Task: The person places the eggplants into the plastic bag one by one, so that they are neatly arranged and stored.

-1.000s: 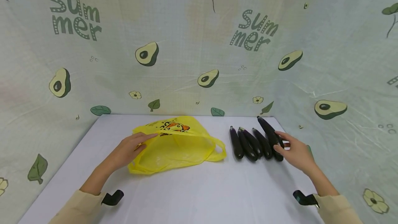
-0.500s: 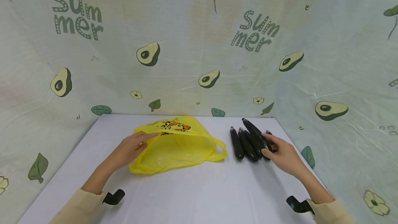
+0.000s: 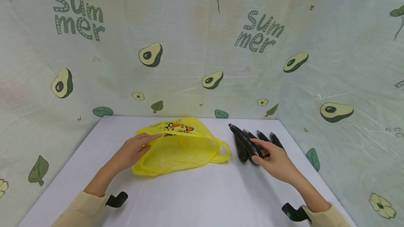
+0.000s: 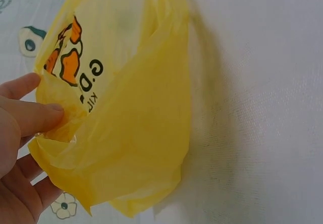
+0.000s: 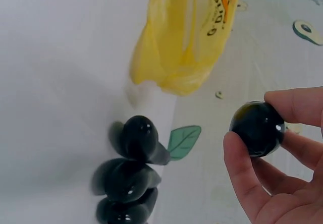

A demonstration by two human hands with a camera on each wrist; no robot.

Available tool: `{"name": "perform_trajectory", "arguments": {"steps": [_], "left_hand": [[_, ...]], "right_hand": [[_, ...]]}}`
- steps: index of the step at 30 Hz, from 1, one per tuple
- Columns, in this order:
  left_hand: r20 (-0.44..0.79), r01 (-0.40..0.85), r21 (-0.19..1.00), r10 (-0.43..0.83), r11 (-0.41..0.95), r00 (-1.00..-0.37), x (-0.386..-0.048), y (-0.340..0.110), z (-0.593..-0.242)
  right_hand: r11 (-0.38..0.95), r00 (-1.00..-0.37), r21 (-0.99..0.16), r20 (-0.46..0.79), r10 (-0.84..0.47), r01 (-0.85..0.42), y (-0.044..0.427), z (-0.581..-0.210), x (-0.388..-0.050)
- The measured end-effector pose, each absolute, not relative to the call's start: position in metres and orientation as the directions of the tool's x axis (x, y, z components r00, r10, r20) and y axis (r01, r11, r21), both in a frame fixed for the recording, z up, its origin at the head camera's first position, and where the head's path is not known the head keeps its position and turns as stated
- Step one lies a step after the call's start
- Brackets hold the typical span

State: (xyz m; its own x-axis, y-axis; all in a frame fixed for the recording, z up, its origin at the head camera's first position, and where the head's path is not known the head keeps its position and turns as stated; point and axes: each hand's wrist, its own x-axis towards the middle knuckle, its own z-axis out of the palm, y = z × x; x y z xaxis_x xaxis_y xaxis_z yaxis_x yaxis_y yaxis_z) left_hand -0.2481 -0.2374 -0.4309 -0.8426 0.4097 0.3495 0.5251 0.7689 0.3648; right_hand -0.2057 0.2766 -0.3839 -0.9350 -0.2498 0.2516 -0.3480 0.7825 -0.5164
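Note:
A yellow plastic bag [image 3: 183, 153] lies on its side with its mouth toward me and one handle loop at its right. My left hand [image 3: 134, 150] holds the rim at the upper left, the thumb [image 4: 38, 115] against the film and other fingers behind it. My right hand [image 3: 279, 162] grips a dark, glossy eggplant [image 3: 242, 138] near its rounded end, stem end pointing far left. In the right wrist view, that eggplant [image 5: 256, 128] is raised between thumb and fingers. Several other eggplants [image 3: 241, 152] lie beneath and beside it, partly hidden by the hand.
The white tabletop [image 3: 189, 199] runs back to a pale cloth backdrop [image 3: 176, 16] printed with avocados and lettering. Two eggplants [image 3: 277, 140] show just behind the right hand. Black wrist-worn pieces [image 3: 116, 199] stick out at both sleeves.
My right hand has lifted the rightmost eggplant from the row and carried it left over the others toward the bag. The left hand and the bag have hardly moved.

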Motion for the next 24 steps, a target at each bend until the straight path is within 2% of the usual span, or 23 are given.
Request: {"name": "perform_trajectory", "arguments": {"steps": [7,24], "left_hand": [[0.339,0.522,0.369,0.411,0.769,-0.846,-0.25,-0.237,-0.431],[0.346,0.521,0.361,0.408,0.774,-0.845,-0.25,-0.235,-0.428]], "right_hand": [[0.765,-0.929,-0.53,0.257,-0.266,-0.366,0.263,-0.387,-0.206],[0.7,-0.922,-0.607,0.17,-0.348,-0.376,0.237,-0.398,-0.205]]}}
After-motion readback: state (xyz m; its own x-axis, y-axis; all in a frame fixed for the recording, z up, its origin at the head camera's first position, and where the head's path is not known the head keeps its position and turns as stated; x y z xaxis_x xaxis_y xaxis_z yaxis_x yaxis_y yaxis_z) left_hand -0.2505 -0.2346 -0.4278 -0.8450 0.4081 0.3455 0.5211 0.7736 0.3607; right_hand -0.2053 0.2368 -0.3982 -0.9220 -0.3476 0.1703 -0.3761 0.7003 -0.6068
